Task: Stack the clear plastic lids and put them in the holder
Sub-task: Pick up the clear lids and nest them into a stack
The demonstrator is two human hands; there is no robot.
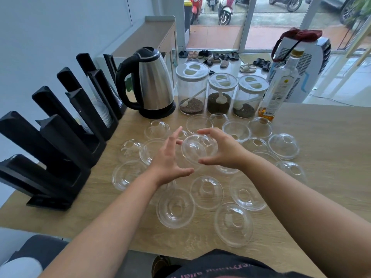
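Several clear dome lids lie scattered over the wooden table (pixel 321 137), some dome up, some dome down. My right hand (pixel 222 149) grips one clear lid (pixel 195 150) above the table's middle, tilted on its side with its hollow toward me. Just left of that lid my left hand (pixel 170 159) hovers with fingers spread, holding nothing. Along the table's left edge stands the black holder (pixel 60 137), a row of slanted slots. Some far slots hold stacked clear cups or lids.
A steel kettle (pixel 150 83) stands at the back, with three lidded jars (pixel 220 93) and a glass bottle (pixel 279 85) to its right. Loose lids lie near the table's front edge (pixel 176 207). A white appliance stands beyond the table's far right.
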